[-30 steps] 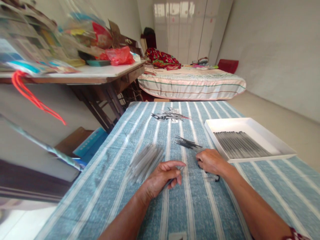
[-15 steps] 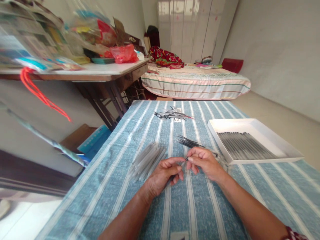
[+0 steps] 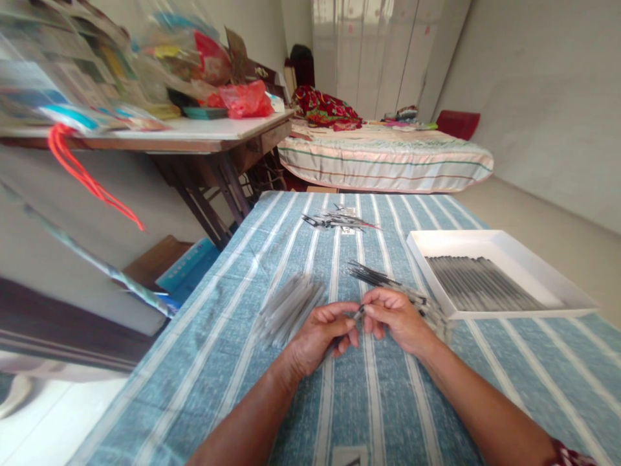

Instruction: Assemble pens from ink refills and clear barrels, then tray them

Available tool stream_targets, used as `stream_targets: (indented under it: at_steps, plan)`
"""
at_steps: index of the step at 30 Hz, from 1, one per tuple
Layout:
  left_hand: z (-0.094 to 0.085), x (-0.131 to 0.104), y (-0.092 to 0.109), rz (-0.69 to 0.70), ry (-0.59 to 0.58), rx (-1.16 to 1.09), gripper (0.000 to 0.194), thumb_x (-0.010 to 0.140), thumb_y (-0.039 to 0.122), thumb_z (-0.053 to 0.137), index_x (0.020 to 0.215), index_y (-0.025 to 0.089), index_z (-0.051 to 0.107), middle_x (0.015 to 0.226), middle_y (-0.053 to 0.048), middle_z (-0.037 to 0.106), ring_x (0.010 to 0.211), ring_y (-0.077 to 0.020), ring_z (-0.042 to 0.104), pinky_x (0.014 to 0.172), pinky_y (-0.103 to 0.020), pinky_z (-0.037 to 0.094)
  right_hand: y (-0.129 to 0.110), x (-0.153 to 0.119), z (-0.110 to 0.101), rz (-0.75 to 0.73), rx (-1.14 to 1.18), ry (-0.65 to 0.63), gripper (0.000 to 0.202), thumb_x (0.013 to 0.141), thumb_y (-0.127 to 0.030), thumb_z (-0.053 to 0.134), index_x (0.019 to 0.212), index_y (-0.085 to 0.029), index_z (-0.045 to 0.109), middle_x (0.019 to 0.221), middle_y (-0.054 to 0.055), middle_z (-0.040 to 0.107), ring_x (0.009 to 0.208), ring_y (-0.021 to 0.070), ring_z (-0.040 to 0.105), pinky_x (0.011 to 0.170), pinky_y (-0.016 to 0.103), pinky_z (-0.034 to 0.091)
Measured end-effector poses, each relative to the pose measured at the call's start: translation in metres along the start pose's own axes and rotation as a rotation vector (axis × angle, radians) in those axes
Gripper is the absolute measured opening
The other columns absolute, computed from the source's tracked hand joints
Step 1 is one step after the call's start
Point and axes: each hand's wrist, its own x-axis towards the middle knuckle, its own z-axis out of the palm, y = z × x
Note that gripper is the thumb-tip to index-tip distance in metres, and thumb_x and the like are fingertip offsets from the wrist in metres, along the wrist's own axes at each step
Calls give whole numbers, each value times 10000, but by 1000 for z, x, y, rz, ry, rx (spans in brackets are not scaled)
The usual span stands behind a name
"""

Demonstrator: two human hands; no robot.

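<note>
i have the left hand [image 3: 323,333] clamped on a slim grey plastic-looking tube [image 3: 359,315], slanting rightward to the pinching right hand [image 3: 395,317].

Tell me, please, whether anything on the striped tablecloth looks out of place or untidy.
The pile of thin pieces at the far end of the tablecloth looks untidy, pointing different ways, unlike the sticks lined up in the white box. Nothing looks spilled.

Sticks [image 3: 291,307] lying left on the table [image 3: 233,382], tray [image 3: 524,315] sitting right, rods [image 3: 371,275] lying between, pile [image 3: 337,221] resting behind.
</note>
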Motion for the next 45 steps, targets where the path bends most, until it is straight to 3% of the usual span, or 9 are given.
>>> stream_targets:
  at_steps: [11, 20, 30, 45]
  plan:
    - [-1, 2, -2, -19, 6, -12, 289, 765, 269, 621, 1020, 132, 633, 591, -26, 645, 393, -63, 463, 368, -178, 277, 6, 0, 2, 5, 46, 6, 211, 746, -332, 665, 831, -156, 587, 506, -15, 635, 332, 60, 459, 351, 160, 352]
    - [-1, 1, -2, -58, -19, 44, 344, 760, 271, 631, 1073, 128, 621, 603, -26, 650, 415, -63, 469, 364, -167, 272, -5, -2, -11, -50, -331, -62, 179, 765, -311, 632, 838, -150, 602, 545, -20, 620, 396, 63, 498, 411, 177, 404]
    - [-1, 1, -2, -129, 2, 121, 315, 735, 283, 648, 999, 113, 637, 602, -23, 655, 422, -62, 472, 368, -169, 277, -9, -3, -17, -35, -525, -84, 124, 757, -254, 616, 800, -147, 661, 574, -1, 630, 444, 82, 534, 448, 195, 445]
    - [-1, -2, 6, -157, -87, 114, 210, 766, 295, 612, 871, 116, 644, 589, -20, 649, 394, -55, 474, 369, -175, 285, -7, -4, -16, 31, -320, -110, 215, 718, -339, 675, 761, -131, 640, 563, 5, 637, 424, 80, 541, 422, 194, 462]
